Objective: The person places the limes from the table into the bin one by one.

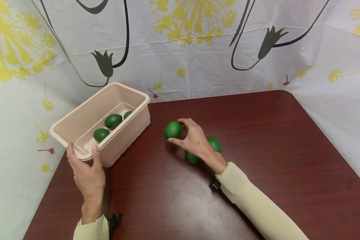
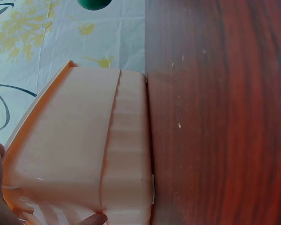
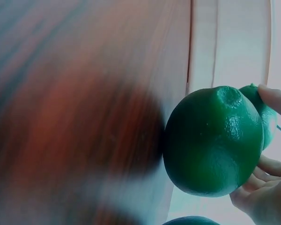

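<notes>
My right hand [image 1: 195,138] pinches a green lime [image 1: 172,130] between thumb and fingers, above the table to the right of a beige plastic bin [image 1: 127,135]. Under that wrist lie two more limes, one lime [image 1: 214,144] farther right and another lime [image 1: 192,157] partly covered by the hand. In the right wrist view a large lime [image 3: 213,140] stands in front of the held lime [image 3: 269,123]. My left hand [image 1: 88,176] grips the near end of the bin at its rim. Inside the bin are a lime [image 1: 101,135], a second lime [image 1: 113,120] and a third, partly hidden lime [image 1: 128,114].
The dark red wooden table [image 1: 168,200] carries everything. Behind it and along the sides hangs a white cloth [image 1: 192,76] with yellow and grey plant prints. The bin stands at the table's left side, close to the cloth.
</notes>
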The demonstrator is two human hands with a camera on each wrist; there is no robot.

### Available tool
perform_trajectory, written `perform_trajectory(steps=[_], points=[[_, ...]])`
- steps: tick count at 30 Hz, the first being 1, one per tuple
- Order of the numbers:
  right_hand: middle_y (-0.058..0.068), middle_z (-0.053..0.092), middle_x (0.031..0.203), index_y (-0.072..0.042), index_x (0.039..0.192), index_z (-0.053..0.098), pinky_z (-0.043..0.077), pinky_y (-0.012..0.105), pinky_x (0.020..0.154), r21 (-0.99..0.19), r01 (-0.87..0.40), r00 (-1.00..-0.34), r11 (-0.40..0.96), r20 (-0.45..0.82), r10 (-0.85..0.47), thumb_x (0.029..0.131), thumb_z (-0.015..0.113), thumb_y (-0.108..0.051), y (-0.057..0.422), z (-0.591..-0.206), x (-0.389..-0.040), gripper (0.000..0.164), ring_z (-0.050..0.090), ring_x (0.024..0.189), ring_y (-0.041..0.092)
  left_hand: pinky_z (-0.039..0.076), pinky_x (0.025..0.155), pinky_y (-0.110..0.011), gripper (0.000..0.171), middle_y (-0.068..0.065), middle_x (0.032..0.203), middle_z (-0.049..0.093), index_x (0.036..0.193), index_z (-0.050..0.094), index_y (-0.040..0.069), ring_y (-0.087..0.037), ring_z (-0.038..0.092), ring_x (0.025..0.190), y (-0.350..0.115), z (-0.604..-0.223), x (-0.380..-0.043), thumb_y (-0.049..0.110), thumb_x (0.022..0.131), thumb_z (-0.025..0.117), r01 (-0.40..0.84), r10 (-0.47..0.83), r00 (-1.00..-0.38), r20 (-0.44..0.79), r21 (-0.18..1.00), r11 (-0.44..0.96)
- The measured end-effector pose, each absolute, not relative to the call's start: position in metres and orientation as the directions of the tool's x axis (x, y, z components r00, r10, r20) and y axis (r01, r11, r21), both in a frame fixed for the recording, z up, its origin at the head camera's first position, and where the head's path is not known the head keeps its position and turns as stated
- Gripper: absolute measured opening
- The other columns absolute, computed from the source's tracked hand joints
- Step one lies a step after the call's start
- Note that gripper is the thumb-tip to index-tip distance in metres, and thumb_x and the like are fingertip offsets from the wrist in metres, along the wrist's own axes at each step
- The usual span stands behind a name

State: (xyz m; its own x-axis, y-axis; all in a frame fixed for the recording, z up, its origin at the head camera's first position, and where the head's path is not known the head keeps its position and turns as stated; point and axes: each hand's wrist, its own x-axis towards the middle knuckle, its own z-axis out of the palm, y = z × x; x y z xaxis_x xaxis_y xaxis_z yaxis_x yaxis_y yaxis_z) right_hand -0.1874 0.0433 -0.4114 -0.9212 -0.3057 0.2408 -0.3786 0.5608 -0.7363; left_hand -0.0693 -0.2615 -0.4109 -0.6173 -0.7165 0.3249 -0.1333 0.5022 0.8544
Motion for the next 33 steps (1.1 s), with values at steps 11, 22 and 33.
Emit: perform_trajectory(steps=[11,22,33], points=[[0.008,0.064,0.124,-0.007,0.141,0.058,0.058,0.04,0.089,-0.748,-0.398,-0.914,0.531,0.274,-0.299,0.08,0.09,-0.037,0.037,-0.411,-0.185,0.075,0.069,0.104,0.026,0.033,0.115,-0.068,0.075,-0.002,0.167,0.038,0.162,0.03,0.034,-0.041,0.048,0.145,-0.261,-0.411,-0.069,0.052,0.097,0.063,-0.132,-0.718,-0.619,0.319,0.859,0.495],[0.008,0.064,0.121,-0.006,0.142,0.057,0.057,0.042,0.091,-0.758,-0.417,-0.906,0.502,0.303,-0.295,0.08,0.09,-0.035,0.031,-0.407,-0.186,0.075,0.067,0.107,0.032,0.033,0.114,-0.067,0.075,0.002,0.167,0.038,0.162,0.03,0.034,-0.042,0.048,0.144,-0.261,-0.41,-0.069,0.052,0.097,0.062,-0.14,-0.722,-0.616,0.314,0.859,0.492],[0.008,0.064,0.124,-0.005,0.143,0.057,0.057,0.047,0.095,-0.757,-0.46,-0.884,0.464,0.346,-0.313,0.081,0.09,-0.032,0.022,-0.403,-0.186,0.075,0.066,0.106,0.029,0.034,0.112,-0.069,0.074,-0.003,0.167,0.038,0.162,0.029,0.035,-0.044,0.049,0.142,-0.26,-0.41,-0.069,0.052,0.097,0.061,-0.148,-0.721,-0.619,0.31,0.856,0.495]])
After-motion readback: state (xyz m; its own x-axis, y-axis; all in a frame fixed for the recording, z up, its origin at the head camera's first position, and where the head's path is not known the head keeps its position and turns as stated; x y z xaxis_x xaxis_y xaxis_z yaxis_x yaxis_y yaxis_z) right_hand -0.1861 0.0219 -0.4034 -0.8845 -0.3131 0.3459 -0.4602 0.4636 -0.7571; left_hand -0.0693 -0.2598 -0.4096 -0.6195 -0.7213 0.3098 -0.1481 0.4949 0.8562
